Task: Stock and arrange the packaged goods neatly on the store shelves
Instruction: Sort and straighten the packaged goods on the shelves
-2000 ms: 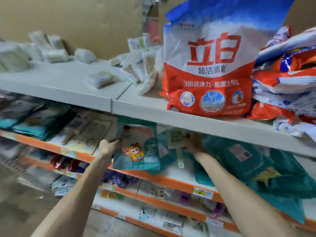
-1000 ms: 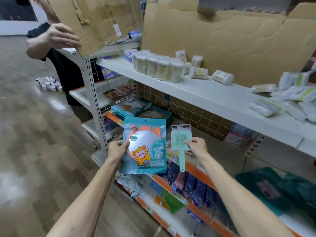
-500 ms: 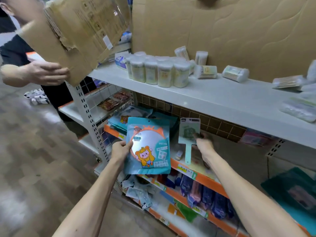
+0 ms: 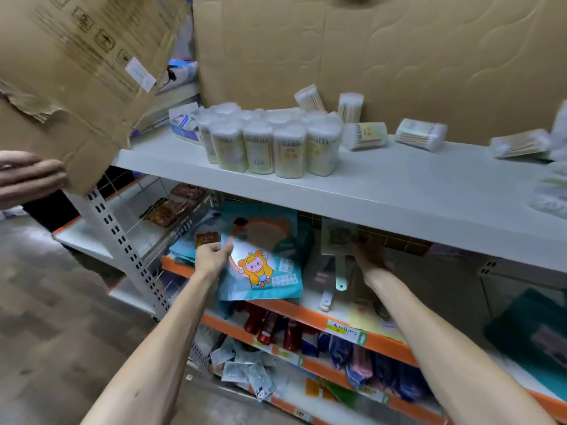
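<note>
My left hand (image 4: 212, 257) grips the left edge of a teal pouch (image 4: 263, 265) printed with a yellow cartoon figure. The pouch is tilted over the front of the orange-edged second shelf (image 4: 310, 314), above a stack of similar teal pouches (image 4: 190, 243). My right hand (image 4: 366, 256) holds a pale green carded tool with a handle (image 4: 339, 250), reaching under the white top shelf (image 4: 383, 197). The card's top is shadowed by that shelf.
Cotton-swab jars (image 4: 270, 142) stand in a group on the top shelf, with loose packs lying to the right. Another person's hand (image 4: 29, 176) holds a torn cardboard sheet (image 4: 76, 72) at upper left. Lower shelves hold dark packets and red bottles (image 4: 270, 326). Wood floor lies left.
Both hands have pushed further in under the top shelf, carrying the pouch and the carded tool over the second shelf. The view has moved closer, and the cardboard sheet has swung nearer.
</note>
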